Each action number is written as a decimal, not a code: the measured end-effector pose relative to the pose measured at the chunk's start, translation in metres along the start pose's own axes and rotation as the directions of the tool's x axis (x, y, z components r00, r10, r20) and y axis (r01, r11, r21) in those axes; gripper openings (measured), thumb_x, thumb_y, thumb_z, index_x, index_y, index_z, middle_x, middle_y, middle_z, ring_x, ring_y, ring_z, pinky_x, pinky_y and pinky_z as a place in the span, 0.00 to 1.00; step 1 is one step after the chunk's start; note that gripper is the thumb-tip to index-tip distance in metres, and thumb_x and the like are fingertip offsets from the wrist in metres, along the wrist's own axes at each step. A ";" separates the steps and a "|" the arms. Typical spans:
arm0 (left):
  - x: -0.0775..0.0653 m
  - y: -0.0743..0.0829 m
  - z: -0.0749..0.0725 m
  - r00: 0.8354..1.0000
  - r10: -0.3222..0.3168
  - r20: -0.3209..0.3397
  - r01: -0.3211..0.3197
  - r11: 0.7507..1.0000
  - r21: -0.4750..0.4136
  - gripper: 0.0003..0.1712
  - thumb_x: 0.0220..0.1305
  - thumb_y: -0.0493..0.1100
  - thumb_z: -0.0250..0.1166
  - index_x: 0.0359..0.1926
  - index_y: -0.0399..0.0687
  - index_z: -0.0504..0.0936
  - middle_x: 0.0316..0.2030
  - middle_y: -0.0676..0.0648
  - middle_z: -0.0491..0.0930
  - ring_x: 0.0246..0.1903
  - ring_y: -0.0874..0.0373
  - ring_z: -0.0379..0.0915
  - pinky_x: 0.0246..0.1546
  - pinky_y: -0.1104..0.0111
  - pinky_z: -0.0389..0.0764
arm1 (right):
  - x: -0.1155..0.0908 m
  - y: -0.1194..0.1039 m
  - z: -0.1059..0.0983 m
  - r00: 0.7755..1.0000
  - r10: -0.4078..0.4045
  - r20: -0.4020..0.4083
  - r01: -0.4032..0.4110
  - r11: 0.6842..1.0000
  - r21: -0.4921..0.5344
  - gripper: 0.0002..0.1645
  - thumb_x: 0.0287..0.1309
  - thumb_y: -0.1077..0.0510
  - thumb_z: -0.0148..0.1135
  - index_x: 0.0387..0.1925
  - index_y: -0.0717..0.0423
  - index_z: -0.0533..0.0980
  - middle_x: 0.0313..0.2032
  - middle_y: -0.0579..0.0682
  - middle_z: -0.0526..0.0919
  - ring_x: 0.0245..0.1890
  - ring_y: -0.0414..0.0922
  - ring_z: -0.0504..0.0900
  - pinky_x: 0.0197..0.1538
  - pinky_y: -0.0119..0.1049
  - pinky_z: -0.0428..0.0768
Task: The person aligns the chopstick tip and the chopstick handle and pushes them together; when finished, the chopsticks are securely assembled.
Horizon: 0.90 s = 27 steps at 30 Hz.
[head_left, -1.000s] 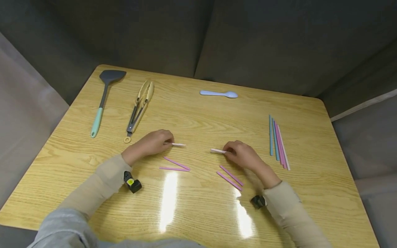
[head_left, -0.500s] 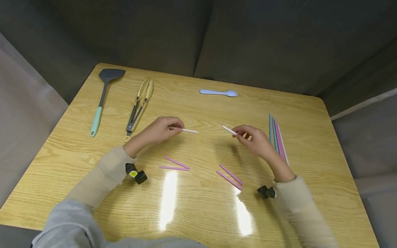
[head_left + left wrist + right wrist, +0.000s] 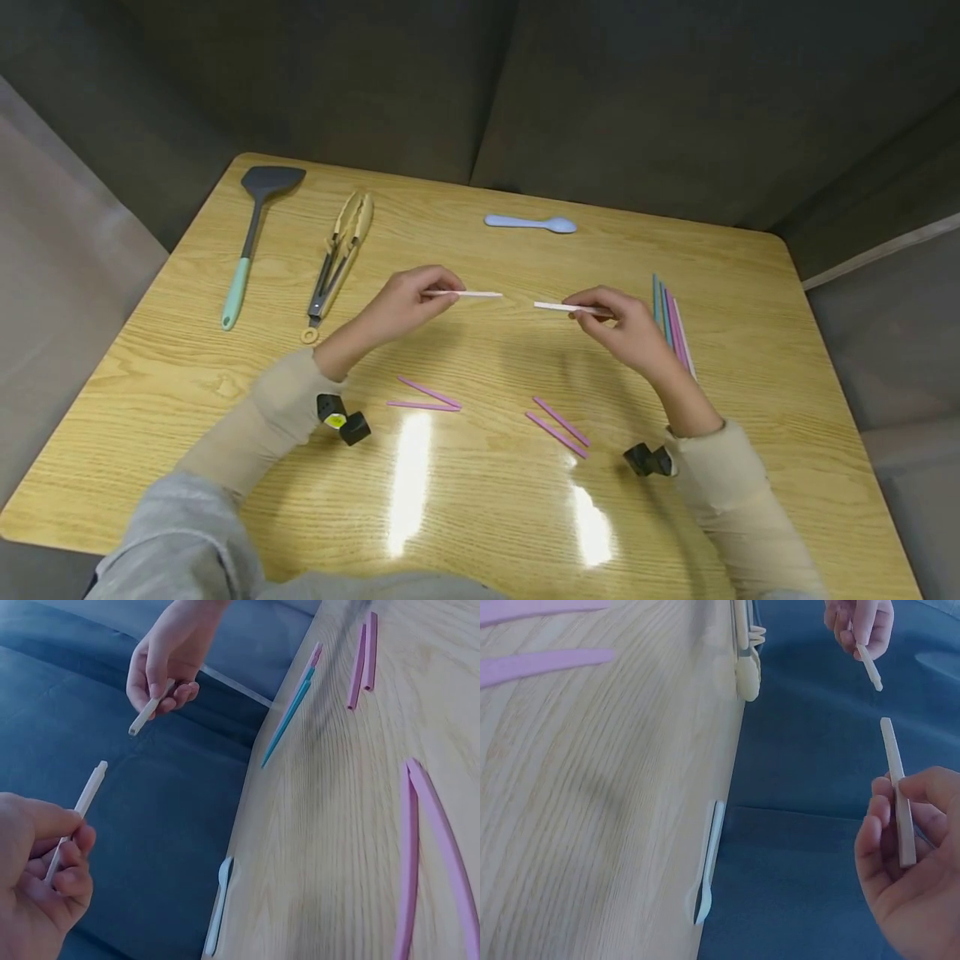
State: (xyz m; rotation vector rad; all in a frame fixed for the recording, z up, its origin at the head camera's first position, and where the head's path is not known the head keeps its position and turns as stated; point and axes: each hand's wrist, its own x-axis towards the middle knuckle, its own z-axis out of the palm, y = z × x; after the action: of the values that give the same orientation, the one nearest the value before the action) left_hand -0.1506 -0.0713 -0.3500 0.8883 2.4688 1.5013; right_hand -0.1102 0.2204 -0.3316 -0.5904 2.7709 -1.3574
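Observation:
My left hand [image 3: 405,307] pinches a white chopstick piece [image 3: 482,293] between thumb and fingers, above the table. A narrower nub shows at that piece's free end in the left wrist view. Opposite it, my right hand [image 3: 628,332] holds another white chopstick piece [image 3: 894,757], its blunt end turned toward the left one. A small gap separates the two ends, which are roughly in line. Below the left hand lie two pink chopstick pieces [image 3: 423,407], meeting in a V. Two more pink pieces [image 3: 557,435] lie side by side below the right hand.
Several long chopsticks, including blue ones [image 3: 657,304] and a pink one [image 3: 675,333], lie at the right, partly behind the right hand. A light blue spoon [image 3: 529,222] rests near the back edge. Tongs [image 3: 347,250] and a turner [image 3: 257,212] lie at the left.
Both hands have risen from the table and moved toward the back with their white chopstick pieces. The pieces have swung closer to being in line, and the gap between them has narrowed.

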 end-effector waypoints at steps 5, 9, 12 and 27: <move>0.003 0.006 0.003 0.998 0.043 -0.049 -0.042 0.998 0.036 0.08 0.56 0.41 0.57 0.35 0.42 0.77 0.34 0.48 0.77 0.36 0.60 0.73 0.36 0.74 0.74 | 0.001 -0.006 0.000 1.000 0.026 0.002 -0.026 0.999 0.034 0.10 0.53 0.63 0.53 0.38 0.59 0.75 0.32 0.55 0.78 0.30 0.32 0.75 0.28 0.26 0.72; 0.006 0.009 0.007 0.987 0.114 -0.114 -0.107 0.992 0.064 0.06 0.54 0.40 0.59 0.32 0.43 0.79 0.31 0.50 0.75 0.30 0.62 0.71 0.31 0.74 0.73 | 0.000 -0.019 0.000 0.999 0.042 -0.001 -0.042 0.996 0.078 0.10 0.52 0.64 0.54 0.37 0.63 0.75 0.29 0.57 0.77 0.23 0.38 0.73 0.22 0.29 0.70; 0.008 0.012 0.009 0.984 0.114 -0.136 -0.108 0.993 0.053 0.05 0.53 0.40 0.60 0.31 0.44 0.79 0.30 0.51 0.74 0.30 0.63 0.70 0.30 0.74 0.73 | 0.001 -0.026 0.001 0.999 0.044 -0.001 -0.044 0.992 0.115 0.09 0.52 0.65 0.53 0.37 0.65 0.74 0.26 0.55 0.75 0.20 0.44 0.71 0.19 0.31 0.69; 0.009 0.018 0.017 0.994 0.035 -0.101 -0.038 0.999 -0.026 0.05 0.53 0.40 0.60 0.30 0.44 0.79 0.30 0.51 0.73 0.33 0.62 0.71 0.35 0.76 0.74 | 0.003 -0.004 0.008 0.999 0.042 -0.001 -0.042 0.992 0.123 0.11 0.53 0.58 0.54 0.37 0.59 0.75 0.23 0.51 0.74 0.18 0.51 0.71 0.17 0.33 0.69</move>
State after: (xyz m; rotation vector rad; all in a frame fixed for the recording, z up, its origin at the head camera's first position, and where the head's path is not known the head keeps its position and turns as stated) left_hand -0.1441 -0.0472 -0.3417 0.8788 2.5068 1.6269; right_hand -0.1103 0.2114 -0.3328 -0.5221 2.6620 -1.5080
